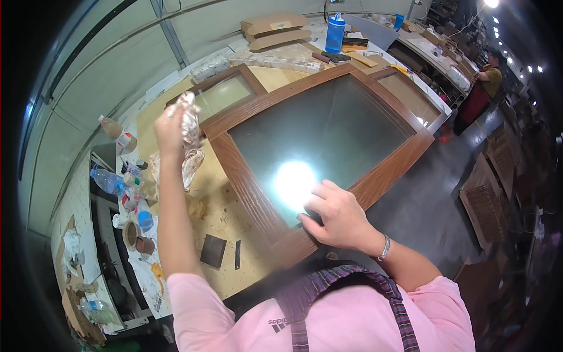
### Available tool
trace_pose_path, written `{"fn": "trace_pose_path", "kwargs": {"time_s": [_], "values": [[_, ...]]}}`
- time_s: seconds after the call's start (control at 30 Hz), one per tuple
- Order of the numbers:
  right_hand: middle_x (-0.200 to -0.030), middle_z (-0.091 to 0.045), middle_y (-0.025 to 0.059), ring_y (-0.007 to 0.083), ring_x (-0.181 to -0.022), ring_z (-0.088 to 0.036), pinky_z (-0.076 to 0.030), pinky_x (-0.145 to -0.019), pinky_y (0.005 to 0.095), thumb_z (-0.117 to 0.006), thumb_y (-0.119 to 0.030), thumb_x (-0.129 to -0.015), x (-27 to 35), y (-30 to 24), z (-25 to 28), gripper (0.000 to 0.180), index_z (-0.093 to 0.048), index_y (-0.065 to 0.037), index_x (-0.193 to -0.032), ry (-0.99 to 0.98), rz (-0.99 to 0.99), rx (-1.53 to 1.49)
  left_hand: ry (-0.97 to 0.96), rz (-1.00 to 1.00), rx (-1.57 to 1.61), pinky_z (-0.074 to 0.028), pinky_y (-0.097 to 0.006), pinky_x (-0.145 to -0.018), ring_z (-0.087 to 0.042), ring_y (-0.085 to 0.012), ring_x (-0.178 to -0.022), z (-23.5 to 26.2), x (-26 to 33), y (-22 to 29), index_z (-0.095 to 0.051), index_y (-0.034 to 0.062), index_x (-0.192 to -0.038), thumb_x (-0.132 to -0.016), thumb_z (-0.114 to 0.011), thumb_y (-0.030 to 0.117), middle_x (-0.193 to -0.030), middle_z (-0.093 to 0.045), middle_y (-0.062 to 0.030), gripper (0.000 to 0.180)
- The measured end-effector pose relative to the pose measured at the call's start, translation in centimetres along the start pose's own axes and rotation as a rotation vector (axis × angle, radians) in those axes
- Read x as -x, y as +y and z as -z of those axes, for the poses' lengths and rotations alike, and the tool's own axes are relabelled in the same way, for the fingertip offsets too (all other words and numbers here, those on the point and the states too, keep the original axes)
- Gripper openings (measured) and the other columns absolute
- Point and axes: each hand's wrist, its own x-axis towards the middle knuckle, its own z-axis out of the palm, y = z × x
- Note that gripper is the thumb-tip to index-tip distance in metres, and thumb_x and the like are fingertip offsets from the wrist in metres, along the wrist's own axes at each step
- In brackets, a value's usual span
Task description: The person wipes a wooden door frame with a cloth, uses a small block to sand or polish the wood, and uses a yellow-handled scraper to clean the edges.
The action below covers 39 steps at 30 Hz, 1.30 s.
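Observation:
A large brown wooden frame with a glass pane (328, 126) lies at a slant across the workbench, and a bright light glares off its near part. My left hand (170, 130) is closed around a stained white rag (190, 120), raised over the bench at the frame's left side. Another crumpled rag (191, 166) rests on the bench just below it. My right hand (337, 217) is at the frame's near right corner, fingers curled over the glass by the wooden edge. Whether those fingers hold anything small is hidden.
Smaller framed panes (226, 94) lie beyond the big one. A dark flat block (213, 251) and a thin black strip (237, 254) sit near me. Several bottles (108, 179) stand along the left. A blue bottle (335, 34) is at the back; a person (484, 88) stands far right.

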Motion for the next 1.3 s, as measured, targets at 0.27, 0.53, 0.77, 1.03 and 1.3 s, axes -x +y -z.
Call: {"fn": "trace_pose_path", "kwargs": {"time_s": [0.27, 0.53, 0.77, 1.03, 1.3], "values": [[-0.083, -0.059, 0.0091, 0.0302, -0.084, -0.059, -0.051, -0.072, 0.0404, -0.075, -0.019, -0.08, 0.6, 0.6, -0.2, 0.015, -0.067, -0.007, -0.084, 0.04, -0.026, -0.004, -0.44, -0.625, -0.66, -0.052, -0.036, -0.087, -0.063, -0.0263, -0.107, -4.7, 17.9, 2.8, -0.065, 0.0031, -0.124, -0.094, -0.062, 0.011, -0.113, -0.065, -0.0127, 0.031], [-0.08, -0.058, 0.0084, 0.0284, -0.081, -0.058, -0.051, -0.069, 0.0399, -0.075, -0.02, -0.08, 0.4, 0.0, -0.3, 0.016, -0.066, -0.007, -0.083, 0.061, 0.052, 0.025, -0.125, -0.565, -0.713, -0.05, -0.039, -0.083, -0.065, -0.0242, -0.095, 0.1, 13.4, -1.0, -0.072, 0.0035, -0.112, -0.093, -0.066, 0.009, -0.106, -0.07, -0.0095, 0.021], [-0.078, -0.057, 0.0075, 0.0266, -0.079, -0.056, -0.05, -0.066, 0.039, -0.075, -0.022, -0.08, 0.5, 0.8, 0.0, 0.017, -0.066, -0.007, -0.081, 0.069, 0.034, 0.056, -0.229, -0.001, 0.517, -0.059, -0.037, -0.093, -0.069, -0.0259, -0.11, -2.4, 17.4, 9.7, -0.052, -0.0008, -0.139, -0.107, -0.047, 0.009, -0.131, -0.063, -0.0202, 0.034], [-0.079, -0.058, 0.008, 0.0272, -0.08, -0.057, -0.05, -0.066, 0.0396, -0.076, -0.021, -0.079, 0.5, 0.2, -0.3, 0.018, -0.065, -0.007, -0.083, 0.08, 0.058, 0.047, -0.3, -0.636, -0.904, -0.033, -0.058, -0.106, -0.058, -0.0306, -0.124, -3.9, 16.5, 2.9, -0.07, 0.0118, -0.1, -0.086, -0.073, 0.025, -0.115, -0.071, -0.0049, 0.02], [-0.078, -0.057, 0.0085, 0.0277, -0.079, -0.057, -0.05, -0.065, 0.0401, -0.076, -0.02, -0.078, 0.5, 0.6, 0.0, 0.017, -0.065, -0.008, -0.083, 0.085, 0.015, 0.037, -0.479, -0.764, -0.632, -0.029, -0.056, -0.113, -0.064, -0.0259, -0.115, -5.8, 23.6, 4.1, -0.07, 0.0147, -0.094, -0.074, -0.079, 0.018, -0.108, -0.07, -0.0037, 0.023]]}}
